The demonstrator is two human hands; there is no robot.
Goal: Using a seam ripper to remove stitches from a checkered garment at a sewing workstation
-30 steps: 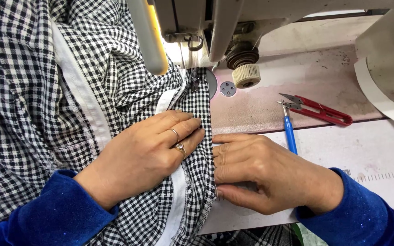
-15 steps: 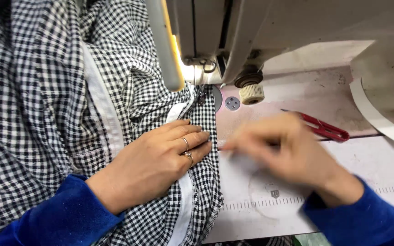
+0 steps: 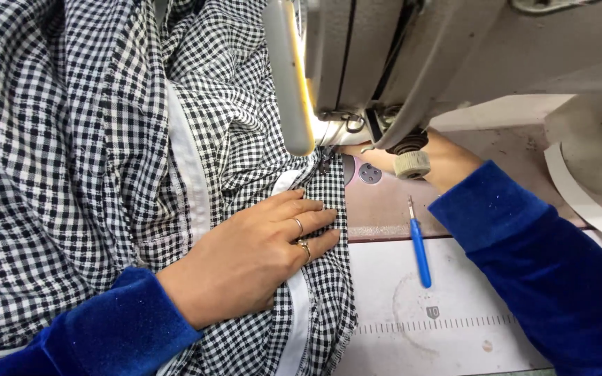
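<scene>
- Checked fabric, black and white with a white band along its folded edge, lies heaped over the left of the sewing table, its narrow end fed under the head of the sewing machine.
- Left hand lies flat on the fabric just short of the needle area, fingers spread and pressing down, two rings showing. It grips nothing. Against the pictures a second and half a second ago it has kept nearly the same place and pose, so the cloth is held as it was.
- Right hand is what has changed. A second ago it rested on the table edge beside the left hand; half a second ago it was a blur in motion; now it has gone up behind the machine head, near the ribbed cream knob. Only its back and wrist show, so I cannot tell whether the fingers are spread or closed on something.
- Judged from this, work has passed from smoothing the seam with both hands to attending to the machine near the presser foot while one hand pins the cloth.
- Blue-handled seam ripper lies loose on the table, apart from both hands.
- Red scissors seen earlier are out of view now, probably hidden by the blue sleeve.
</scene>
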